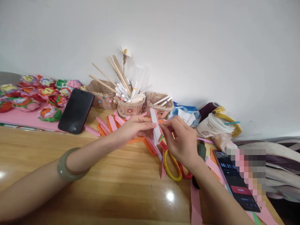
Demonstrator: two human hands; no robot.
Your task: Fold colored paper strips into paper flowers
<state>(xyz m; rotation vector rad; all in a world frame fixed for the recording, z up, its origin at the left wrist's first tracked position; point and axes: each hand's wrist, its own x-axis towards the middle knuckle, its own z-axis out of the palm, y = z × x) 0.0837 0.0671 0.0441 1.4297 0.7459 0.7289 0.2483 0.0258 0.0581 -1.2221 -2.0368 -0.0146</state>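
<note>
Between my two hands is a small stack of folded paper strips (155,120), white on the face towards me with pink, red and green edges. My left hand (132,129) pinches it between thumb and fingers from the left. On the right side, my right hand (180,137) has its thumb and index finger closed at the stack's edge. Scissors with yellow and red handles (172,170) lie on the table just below my right hand. Loose pink and orange paper strips (112,123) are spread on the table behind my left hand.
Paper flowers (48,90) sit on pink sheets at the left, beside a dark phone (76,111). Decorated baskets (131,107) with sticks and pens stand along the wall. A lidded cup (211,125) and a phone showing a timer (237,181) are at the right.
</note>
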